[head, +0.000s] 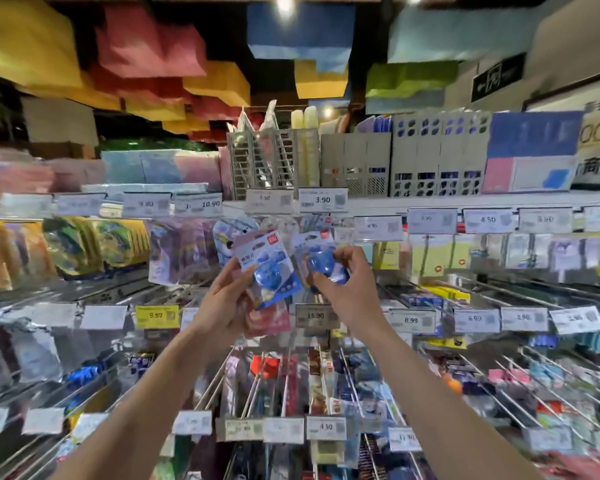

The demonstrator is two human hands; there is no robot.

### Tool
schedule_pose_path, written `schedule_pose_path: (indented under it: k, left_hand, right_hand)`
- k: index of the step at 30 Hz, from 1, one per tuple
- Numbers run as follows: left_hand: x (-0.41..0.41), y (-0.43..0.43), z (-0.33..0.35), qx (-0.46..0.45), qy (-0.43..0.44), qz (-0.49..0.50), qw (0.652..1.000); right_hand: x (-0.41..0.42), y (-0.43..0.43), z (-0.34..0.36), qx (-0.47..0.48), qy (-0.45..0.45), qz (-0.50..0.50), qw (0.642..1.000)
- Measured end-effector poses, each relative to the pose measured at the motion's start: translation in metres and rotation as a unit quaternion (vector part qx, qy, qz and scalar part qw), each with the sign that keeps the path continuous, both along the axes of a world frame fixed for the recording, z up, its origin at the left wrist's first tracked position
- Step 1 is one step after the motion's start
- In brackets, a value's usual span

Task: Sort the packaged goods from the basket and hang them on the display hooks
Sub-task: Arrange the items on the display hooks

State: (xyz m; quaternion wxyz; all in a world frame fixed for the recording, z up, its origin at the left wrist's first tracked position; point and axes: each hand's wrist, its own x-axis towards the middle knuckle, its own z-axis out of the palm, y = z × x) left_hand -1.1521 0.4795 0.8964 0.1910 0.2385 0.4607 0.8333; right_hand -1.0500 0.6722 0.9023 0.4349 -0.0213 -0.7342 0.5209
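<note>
Both hands are raised in front of a store display wall of hooks. My left hand (227,299) grips a small stack of blister packs (262,268), the front one showing a round blue item on a white and pink card. My right hand (343,282) pinches another blue blister pack (321,258) just to the right, near the hook row under the 3.90 price tag (323,200). The two packs sit side by side, almost touching. No basket is in view.
Long metal display hooks (520,292) with hanging packets fill the wall left, right and below. Price tags (315,316) line each row. A top shelf (430,199) holds grey file holders and folders. Coloured panels hang from the ceiling.
</note>
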Motion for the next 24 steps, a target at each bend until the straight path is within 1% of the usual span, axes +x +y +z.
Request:
schedule_pose_path:
  k: [5, 8, 10, 13, 15, 18, 22, 24]
  left_hand:
    - [-0.011, -0.005, 0.020, 0.001, 0.014, -0.021, 1.000]
    - [-0.019, -0.004, 0.025, 0.000, 0.021, -0.040, 0.999]
    - [-0.025, -0.004, 0.024, -0.007, 0.002, -0.036, 0.999]
    - [-0.023, 0.000, 0.022, -0.035, 0.022, -0.052, 0.998]
    - [-0.022, 0.003, 0.019, -0.044, 0.037, -0.061, 0.996]
    - [-0.021, 0.006, 0.019, -0.047, 0.023, -0.073, 0.996]
    - [-0.023, 0.007, 0.020, -0.052, 0.041, -0.088, 0.994]
    - [-0.024, 0.008, 0.021, -0.055, 0.042, -0.089, 0.994]
  right_hand:
    - [-0.007, 0.008, 0.002, -0.044, 0.022, -0.014, 0.999]
    - [-0.013, 0.007, 0.006, -0.044, 0.044, -0.003, 0.998]
    - [-0.017, 0.003, 0.004, -0.058, 0.077, 0.012, 0.995]
    - [-0.025, -0.004, 0.001, -0.108, 0.143, 0.026, 0.984]
    - [-0.029, -0.008, 0.006, -0.122, 0.165, 0.007, 0.979]
    - [-0.036, -0.012, 0.015, -0.126, 0.176, -0.039, 0.976]
    - [-0.039, -0.014, 0.013, -0.125, 0.159, -0.062, 0.977]
    - [-0.037, -0.015, 0.008, -0.108, 0.159, -0.072, 0.979]
